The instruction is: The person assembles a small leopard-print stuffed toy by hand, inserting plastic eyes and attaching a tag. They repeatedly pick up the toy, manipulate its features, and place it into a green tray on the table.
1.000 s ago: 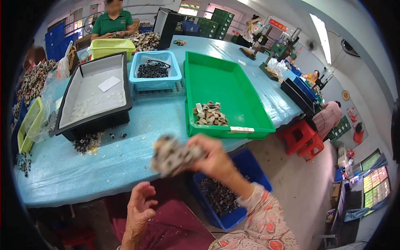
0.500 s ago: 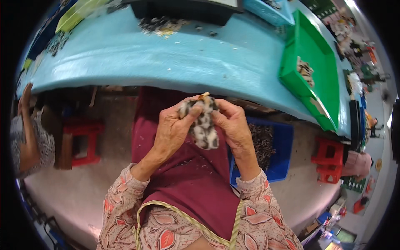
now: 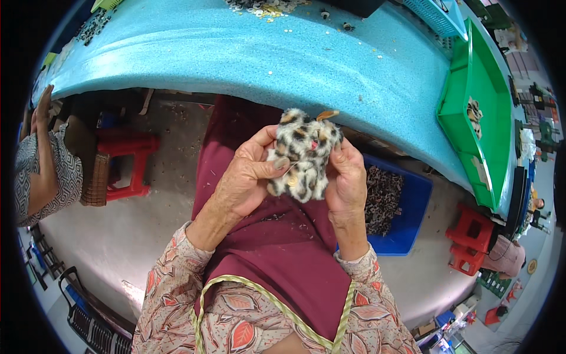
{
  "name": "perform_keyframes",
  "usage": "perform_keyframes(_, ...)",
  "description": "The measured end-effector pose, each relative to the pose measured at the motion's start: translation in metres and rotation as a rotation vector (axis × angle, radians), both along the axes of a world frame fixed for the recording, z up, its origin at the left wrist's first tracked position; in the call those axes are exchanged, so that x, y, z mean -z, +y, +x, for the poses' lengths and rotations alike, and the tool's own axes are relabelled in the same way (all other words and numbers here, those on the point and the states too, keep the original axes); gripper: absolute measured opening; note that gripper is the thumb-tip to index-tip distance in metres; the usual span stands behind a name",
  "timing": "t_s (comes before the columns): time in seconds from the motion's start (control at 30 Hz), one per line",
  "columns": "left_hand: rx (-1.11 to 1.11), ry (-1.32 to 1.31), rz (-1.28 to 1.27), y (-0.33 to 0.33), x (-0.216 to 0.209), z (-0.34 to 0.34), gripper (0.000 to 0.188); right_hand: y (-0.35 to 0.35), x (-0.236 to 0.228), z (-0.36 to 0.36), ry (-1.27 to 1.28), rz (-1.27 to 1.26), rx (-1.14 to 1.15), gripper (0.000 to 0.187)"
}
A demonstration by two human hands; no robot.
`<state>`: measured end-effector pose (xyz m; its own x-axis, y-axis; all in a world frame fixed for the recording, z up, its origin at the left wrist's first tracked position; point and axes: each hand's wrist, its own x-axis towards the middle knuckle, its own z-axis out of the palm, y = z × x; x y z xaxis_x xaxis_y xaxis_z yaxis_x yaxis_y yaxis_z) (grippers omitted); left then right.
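Observation:
A furry plush piece (image 3: 302, 147), cream with black and tan spots, is spread between my hands above the maroon apron (image 3: 265, 242). A small tan tab (image 3: 328, 115) sticks out at its upper right, and a small red spot shows near its middle. My left hand (image 3: 247, 177) pinches its left side, thumb lying across the front. At the opposite edge my right hand (image 3: 346, 180) grips it between thumb and fingers. The back of the piece and most of the fingers behind it are hidden.
Ahead lies a blue-covered table (image 3: 236, 62) with loose small parts (image 3: 265, 7) at the back. A green tray (image 3: 457, 112) on the right holds spotted pieces. Below stands a blue bin (image 3: 413, 218) of dark scraps. Red stools (image 3: 132, 165) and a co-worker's arm (image 3: 42, 130) are at left.
The plush piece, bunched in my hands before, is now spread wider, and my hands are farther apart. The view has shifted, so the table sits higher and farther right.

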<state>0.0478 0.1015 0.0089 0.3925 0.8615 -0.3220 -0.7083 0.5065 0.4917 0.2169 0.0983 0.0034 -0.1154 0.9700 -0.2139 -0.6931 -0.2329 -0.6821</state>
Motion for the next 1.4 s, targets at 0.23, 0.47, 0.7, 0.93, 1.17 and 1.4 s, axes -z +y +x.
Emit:
perform_keyframes(0.23, -0.223, 0.739, 0.376, -0.007, -0.001, -0.004, 0.046, -0.006, 0.005, -0.006, -0.156, 0.021, 0.027, 0.037)
perform_keyframes(0.47, -0.253, 1.222, 0.777, -0.021, -0.009, -0.004, 0.045, -0.013, -0.008, -0.011, -0.720, 0.135, 0.063, 0.012)
perform_keyframes(0.7, -0.018, 0.105, -0.151, -0.036, 0.036, 0.001, 0.039, -0.021, -0.010, -0.029, -0.934, 0.319, -0.060, 0.007)
perform_keyframes(0.93, -0.067, -0.064, -0.352, -0.033, 0.031, -0.001, 0.038, -0.006, 0.013, -0.010, -0.975, 0.198, 0.010, 0.022)
perform_keyframes(1.17, 0.063, -0.166, -0.395, -0.036, 0.040, -0.008, 0.034, -0.008, 0.020, -0.012, -0.824, -0.039, -0.228, 0.023)
perform_keyframes(1.4, 0.058, -0.269, -0.453, -0.043, 0.043, -0.008, 0.031, -0.012, 0.011, -0.022, -1.078, 0.247, -0.069, 0.018)
